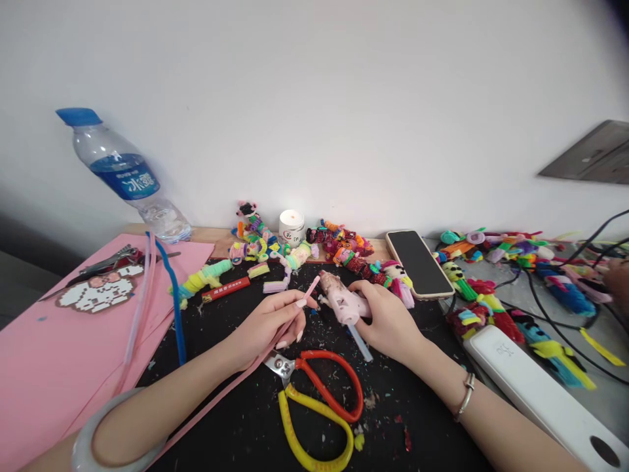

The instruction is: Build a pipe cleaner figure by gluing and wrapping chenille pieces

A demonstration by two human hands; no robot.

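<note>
Over the black mat (236,419), the left hand (268,324) pinches a pink strip (295,314); the right hand's (388,318) grip wraps a glue gun (344,301).

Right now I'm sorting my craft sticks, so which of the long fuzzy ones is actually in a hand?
The pink fuzzy stick, pinched in the left hand with its tip near the glue gun. The blue fuzzy stick lies untouched along the edge of the pink paper.

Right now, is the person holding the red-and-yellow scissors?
No: the scissors lie on the black mat, while the left hand holds a pink strip and the right hand a glue gun.
</note>
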